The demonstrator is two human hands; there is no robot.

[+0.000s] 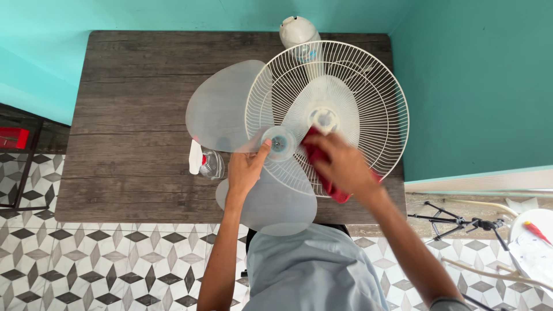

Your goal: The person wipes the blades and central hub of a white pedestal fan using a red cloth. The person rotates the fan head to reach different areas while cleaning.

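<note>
On the dark wooden worktop (127, 86) lies a white wire fan guard (345, 98), with a translucent fan blade (224, 109) overlapping its left edge and reaching toward the near edge. The left hand (246, 170) grips the blade close to its hub (280, 142), thumb on top. The right hand (344, 164) is closed on a red cloth (322, 167), pressed against the blade near the hub. A small spray bottle (207, 163) lies just left of the left hand. The fan's white motor housing (298, 29) sits at the far edge.
</note>
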